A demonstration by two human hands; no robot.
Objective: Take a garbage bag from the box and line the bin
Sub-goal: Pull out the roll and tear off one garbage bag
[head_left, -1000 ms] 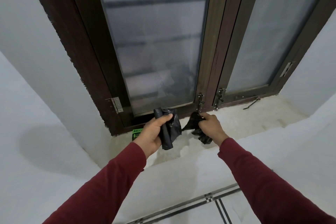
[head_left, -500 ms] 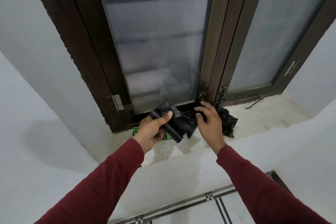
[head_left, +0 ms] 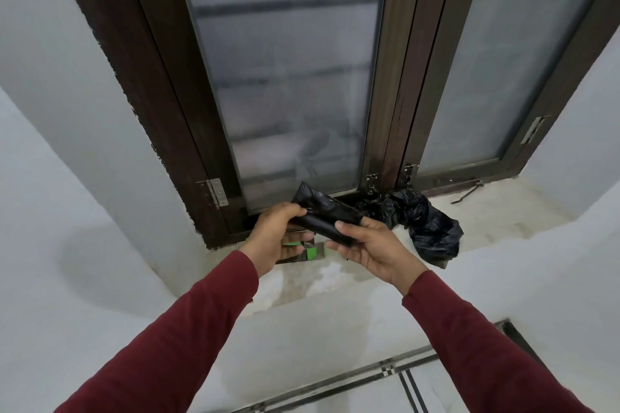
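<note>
Both hands on the roll of garbage bags (head_left: 323, 216): left hand (head_left: 273, 238) pinches its left end, right hand (head_left: 372, 250) grips the right end, thumb on top. Green box (head_left: 303, 250) sits on the sill (head_left: 503, 211) just below the left fingers. One loose black bag (head_left: 426, 226) lies crumpled just beyond the right fingers, against the window frame (head_left: 396, 131).

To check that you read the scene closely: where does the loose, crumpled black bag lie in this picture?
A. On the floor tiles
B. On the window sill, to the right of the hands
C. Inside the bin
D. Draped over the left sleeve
B: the loose black bag lies crumpled on the window sill, right of both hands, which hold a separate black roll.
</note>
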